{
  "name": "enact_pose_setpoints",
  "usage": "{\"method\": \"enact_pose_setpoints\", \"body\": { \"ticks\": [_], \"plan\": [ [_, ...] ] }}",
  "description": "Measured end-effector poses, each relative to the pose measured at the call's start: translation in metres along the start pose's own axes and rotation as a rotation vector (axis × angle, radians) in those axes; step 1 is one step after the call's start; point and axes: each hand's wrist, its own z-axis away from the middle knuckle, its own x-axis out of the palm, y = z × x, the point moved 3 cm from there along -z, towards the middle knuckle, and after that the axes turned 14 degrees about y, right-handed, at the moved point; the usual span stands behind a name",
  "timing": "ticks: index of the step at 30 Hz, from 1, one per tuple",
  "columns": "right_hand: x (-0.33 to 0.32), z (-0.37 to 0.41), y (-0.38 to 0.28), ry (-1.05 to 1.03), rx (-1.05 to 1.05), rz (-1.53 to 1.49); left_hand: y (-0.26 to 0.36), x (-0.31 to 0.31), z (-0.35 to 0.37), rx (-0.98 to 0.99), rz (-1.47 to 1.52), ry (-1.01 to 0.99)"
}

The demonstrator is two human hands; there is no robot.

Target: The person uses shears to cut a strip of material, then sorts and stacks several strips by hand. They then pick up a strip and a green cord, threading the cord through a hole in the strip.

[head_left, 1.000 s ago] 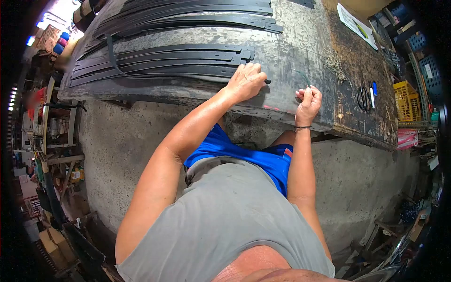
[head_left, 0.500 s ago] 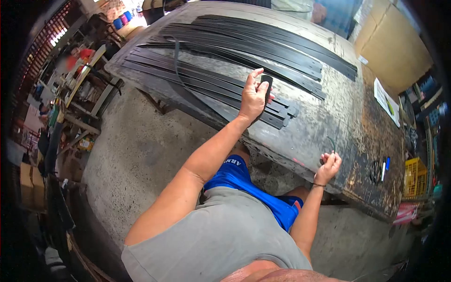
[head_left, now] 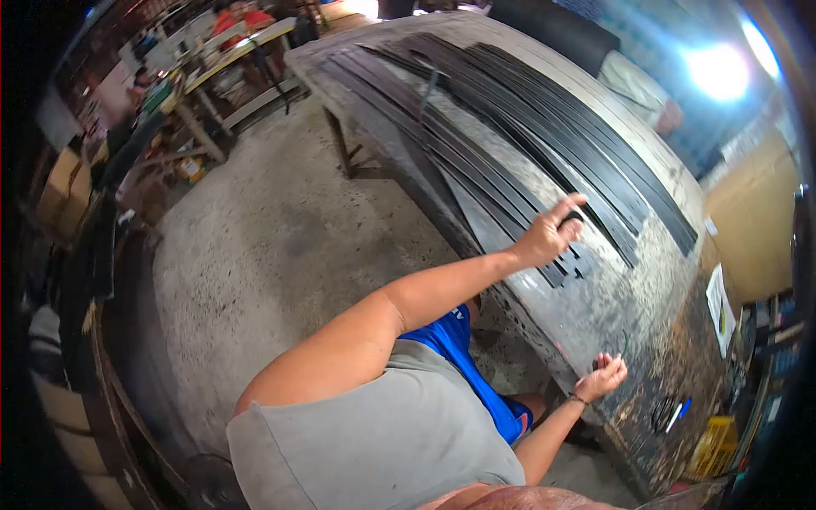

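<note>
My left hand point(head_left: 548, 235) is raised over the long worn worktable point(head_left: 595, 297), fingers closed on the end of a black strap point(head_left: 571, 219) above the near ends of a row of long black straps point(head_left: 476, 161). More black straps point(head_left: 586, 127) lie in a second row farther back. My right hand point(head_left: 608, 374) rests at the table's near edge, pinching a thin dark wire point(head_left: 625, 340) that curls up from it.
Scissors point(head_left: 661, 412) and a blue pen point(head_left: 682, 410) lie on the dark right end of the table, papers point(head_left: 721, 310) farther along. A yellow crate point(head_left: 712, 446) stands beyond. Concrete floor point(head_left: 280, 246) to the left, with cluttered benches point(head_left: 212, 59) and cardboard boxes behind.
My left hand has lifted a strap end off the table and carried it back over the strap rows. My head has turned left; the right hand stays at the edge with the wire.
</note>
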Motion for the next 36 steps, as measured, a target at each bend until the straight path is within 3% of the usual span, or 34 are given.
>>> {"method": "enact_pose_setpoints", "body": {
  "ticks": [3, 5, 8, 13, 18, 23, 29, 32, 34, 36],
  "plan": [
    [0.002, 0.003, -0.006, 0.006, 0.028, -0.035, 0.006, 0.003, 0.009, -0.096, -0.099, -0.162],
    [0.003, 0.003, -0.006, 0.027, 0.039, -0.040, 0.004, 0.004, 0.015, -0.041, -0.067, -0.128],
    [0.004, 0.002, -0.006, 0.039, 0.036, -0.019, 0.022, -0.001, 0.026, 0.138, -0.294, -0.094],
    [-0.003, -0.009, 0.003, 0.025, -0.010, 0.089, 0.035, -0.006, 0.035, 0.238, -0.278, 0.010],
    [0.003, -0.008, -0.002, 0.046, -0.076, 0.134, 0.048, -0.016, 0.045, 0.220, -0.276, -0.138],
    [0.003, -0.009, -0.004, 0.056, -0.063, 0.111, 0.050, -0.026, 0.046, 0.300, -0.287, -0.101],
    [0.003, -0.018, 0.002, 0.043, -0.031, 0.078, 0.043, -0.036, 0.047, 0.161, -0.195, -0.138],
    [0.004, -0.014, -0.003, 0.076, -0.055, 0.043, 0.053, -0.040, 0.053, 0.001, -0.067, -0.191],
    [0.005, -0.010, -0.010, 0.113, 0.030, 0.052, 0.054, -0.041, 0.057, -0.252, 0.052, -0.219],
    [0.009, -0.007, -0.015, 0.066, 0.054, -0.023, 0.039, -0.039, 0.054, -0.288, 0.126, -0.240]
  ]
}}
